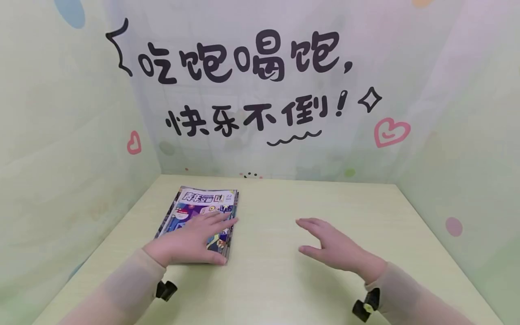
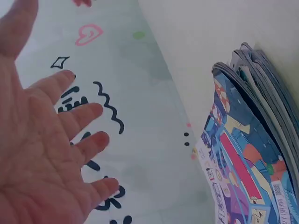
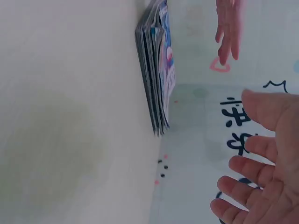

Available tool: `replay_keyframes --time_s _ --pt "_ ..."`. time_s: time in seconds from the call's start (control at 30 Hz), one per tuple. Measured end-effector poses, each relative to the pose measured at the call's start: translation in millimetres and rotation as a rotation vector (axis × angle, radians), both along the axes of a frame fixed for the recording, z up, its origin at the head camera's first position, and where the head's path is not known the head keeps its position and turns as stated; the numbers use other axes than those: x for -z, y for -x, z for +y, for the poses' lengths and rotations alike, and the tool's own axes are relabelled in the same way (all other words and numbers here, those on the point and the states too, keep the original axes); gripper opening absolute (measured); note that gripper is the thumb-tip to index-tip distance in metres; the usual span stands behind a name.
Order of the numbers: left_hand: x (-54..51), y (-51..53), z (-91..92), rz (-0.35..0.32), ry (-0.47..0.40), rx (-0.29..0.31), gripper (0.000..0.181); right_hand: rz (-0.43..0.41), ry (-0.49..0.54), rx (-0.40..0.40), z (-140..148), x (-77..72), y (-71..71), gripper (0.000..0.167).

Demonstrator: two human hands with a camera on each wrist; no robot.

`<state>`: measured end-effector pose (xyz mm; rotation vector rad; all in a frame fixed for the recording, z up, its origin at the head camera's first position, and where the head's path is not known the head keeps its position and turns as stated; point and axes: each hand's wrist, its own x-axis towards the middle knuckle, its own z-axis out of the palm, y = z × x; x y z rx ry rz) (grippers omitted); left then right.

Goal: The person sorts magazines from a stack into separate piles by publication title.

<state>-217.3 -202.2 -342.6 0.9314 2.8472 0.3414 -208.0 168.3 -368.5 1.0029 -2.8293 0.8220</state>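
Your left hand [image 1: 197,239], fingers spread wide and holding nothing, hovers above a flat rectangular stack of glossy purple-and-blue paper magazines [image 1: 199,205], at the left of the pale yellow, smooth-topped bench [image 1: 268,271]. Your right hand [image 1: 337,246], its grip also wide, hovers at right. The bench likely bears the stack unaided. The head view suggests contact; both wrist views reveal a gap.

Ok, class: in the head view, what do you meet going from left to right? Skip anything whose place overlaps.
Small pink heart → stack of magazines → right hand → purple dot
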Motion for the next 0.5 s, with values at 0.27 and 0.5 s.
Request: replay_keyframes --time_s 0.27,0.5 --pt "15.8 4.9 -52.1 -0.122 -0.267 -0.247 0.072 -0.322 0.28 0.127 -66 29.1 17.8 0.052" --pt "30.7 14.5 -88.1 -0.184 -0.32 -0.522 0.085 -0.4 0.354 0.188 -114 44.0 35.0 0.053"
